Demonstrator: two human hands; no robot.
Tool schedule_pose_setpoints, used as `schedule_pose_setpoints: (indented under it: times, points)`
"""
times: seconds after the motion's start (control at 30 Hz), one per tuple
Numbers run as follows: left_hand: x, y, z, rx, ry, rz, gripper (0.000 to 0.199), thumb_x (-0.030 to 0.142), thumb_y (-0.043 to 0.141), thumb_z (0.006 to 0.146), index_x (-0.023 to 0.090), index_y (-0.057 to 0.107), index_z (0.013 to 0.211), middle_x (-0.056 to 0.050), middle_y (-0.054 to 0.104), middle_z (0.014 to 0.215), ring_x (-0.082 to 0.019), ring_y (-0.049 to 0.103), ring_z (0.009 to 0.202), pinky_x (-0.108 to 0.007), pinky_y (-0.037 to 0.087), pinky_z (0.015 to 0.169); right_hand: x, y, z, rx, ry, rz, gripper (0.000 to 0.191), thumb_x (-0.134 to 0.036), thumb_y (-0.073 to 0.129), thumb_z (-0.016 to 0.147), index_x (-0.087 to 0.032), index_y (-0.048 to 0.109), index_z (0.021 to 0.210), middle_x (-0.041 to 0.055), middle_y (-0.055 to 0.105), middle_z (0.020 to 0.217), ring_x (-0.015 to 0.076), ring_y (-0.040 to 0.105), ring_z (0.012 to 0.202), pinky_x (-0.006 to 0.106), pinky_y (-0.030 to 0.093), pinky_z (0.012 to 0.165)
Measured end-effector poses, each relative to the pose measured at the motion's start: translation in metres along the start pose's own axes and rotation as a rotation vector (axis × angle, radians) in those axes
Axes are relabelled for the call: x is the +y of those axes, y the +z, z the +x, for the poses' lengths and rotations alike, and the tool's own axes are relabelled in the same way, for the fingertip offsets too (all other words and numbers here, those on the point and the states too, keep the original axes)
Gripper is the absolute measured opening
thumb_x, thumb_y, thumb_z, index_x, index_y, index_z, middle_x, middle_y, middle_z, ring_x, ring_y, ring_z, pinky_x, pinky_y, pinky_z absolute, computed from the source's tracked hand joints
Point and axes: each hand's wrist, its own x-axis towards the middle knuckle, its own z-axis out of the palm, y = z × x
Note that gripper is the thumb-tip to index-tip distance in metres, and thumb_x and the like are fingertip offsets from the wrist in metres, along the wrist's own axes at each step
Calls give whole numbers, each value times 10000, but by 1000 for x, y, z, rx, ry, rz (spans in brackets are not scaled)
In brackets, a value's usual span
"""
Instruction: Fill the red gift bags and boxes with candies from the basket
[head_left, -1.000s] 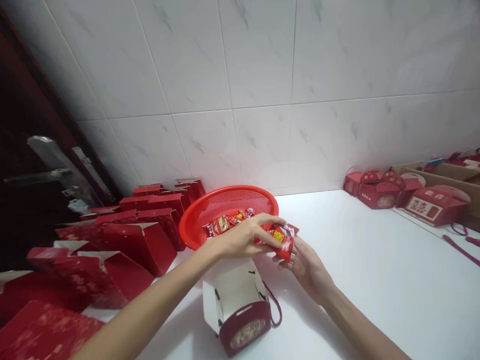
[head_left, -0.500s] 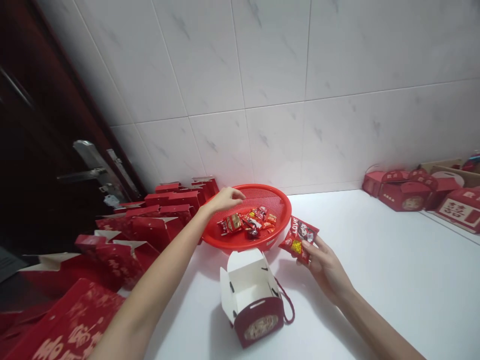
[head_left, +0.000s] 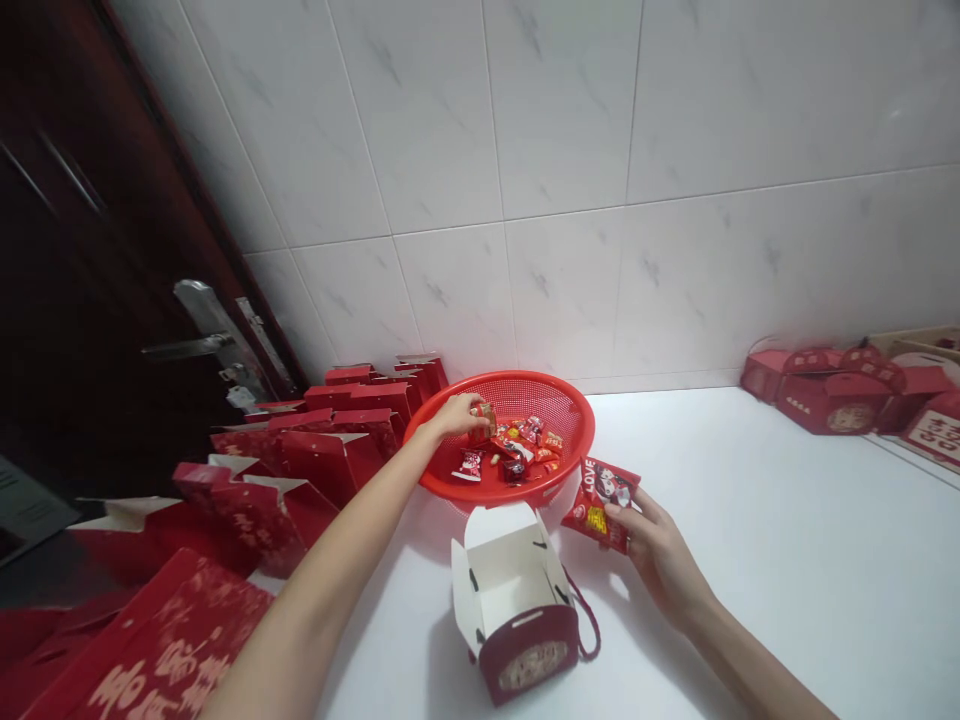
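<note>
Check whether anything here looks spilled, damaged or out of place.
Nothing stands out: the wrapped sweets lie inside the red basket, and the small box stands upright, its flaps open but apparently undamaged.

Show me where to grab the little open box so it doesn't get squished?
Hold the box low, with a hand from the left and one from the right. Its flaps stand open and look thin, so they might bend. The cord loops off its right side, so pulling that could tip it.
</note>
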Motion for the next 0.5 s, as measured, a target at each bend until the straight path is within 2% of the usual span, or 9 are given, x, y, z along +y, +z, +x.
schedule_pose_setpoints:
  times: [0.07,0.17,0.23,0.37,0.5]
  points:
    - [-1,1,-1,45,-17,33,372,182,641,790,155,680,1159,-97,712,1178,-265,665,1080,-314,508,908,0,0,0,-10,3,-5,598,-420,846,640,-201,660,1164,109,765,1054,317,718,920,401,546,766]
    - [-2,2,-1,105,-24,82,517,61,571,776,116,620,1287,-178,625,1342,-316,573,1254,-392,454,1027,1,0,0,-14,-2,-7,590,-418,848,643,-201,660,1159,108,771,1047,314,723,915,402,551,783]
    - [0,3,-1,93,22,90,532,36,540,784,130,622,1301,-160,614,1374,-282,555,1289,-357,432,1060,2,0,1,-21,-5,-6,580,-411,847,649,-200,664,1157,106,774,1044,308,726,907,401,556,791]
    - [8,6,4,-65,150,80,398,77,595,771,204,733,1123,-55,754,1153,-206,687,1069,-241,506,896,5,0,1,-43,-3,0,577,-397,842,663,-204,661,1176,101,775,1047,303,731,903,400,563,797]
    - [21,7,14,-163,223,84,280,181,592,835,199,760,1059,-48,786,1012,-199,714,935,-223,507,771,5,1,0,-32,-2,-1,574,-393,856,643,-202,677,1154,103,778,1041,306,735,905,409,566,813]
